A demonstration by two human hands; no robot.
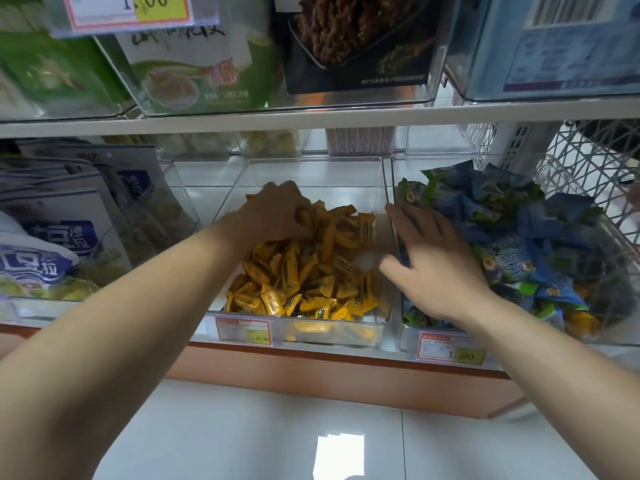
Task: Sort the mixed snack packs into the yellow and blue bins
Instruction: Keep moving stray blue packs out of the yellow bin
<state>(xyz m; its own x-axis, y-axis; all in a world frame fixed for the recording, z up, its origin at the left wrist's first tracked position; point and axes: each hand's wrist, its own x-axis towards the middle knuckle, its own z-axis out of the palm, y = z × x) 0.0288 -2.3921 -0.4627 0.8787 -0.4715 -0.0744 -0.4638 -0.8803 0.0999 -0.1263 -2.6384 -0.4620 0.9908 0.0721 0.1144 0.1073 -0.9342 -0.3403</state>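
Sorting is looking well advanced but not finished. On the shelf (346, 348), the yellow bin (311, 174) is sitting at the middle of the front edge and the blue bin (415, 171) is standing just beside it, toward the shelf's right end.

The yellow packs (311, 282) are lying heaped in the yellow bin, and no blue wrapper is showing among them. The blue packs (512, 216) are filling the blue bin. However, stray yellow packs (581, 322) are showing through that bin's front right corner, so some transfers are judged to be outstanding.

The left hand (273, 213) is reaching to the back of the yellow heap, its fingers (298, 213) curling down around yellow packs there. The right hand (433, 261) is lying across the wall shared by the two bins. Its fingers (401, 216) are lying straight and spread, gripping nothing.

Counts:
- **Bins and hands:** two bins and two hands are taking part.
- **Price tags:** two price tags (244, 330) are hanging on the bin fronts.
- **Main packs:** both colours are numbering in the dozens, too many and too overlapped to count exactly.
- **Strays:** at least two are showing, and any buried deeper are staying hidden.
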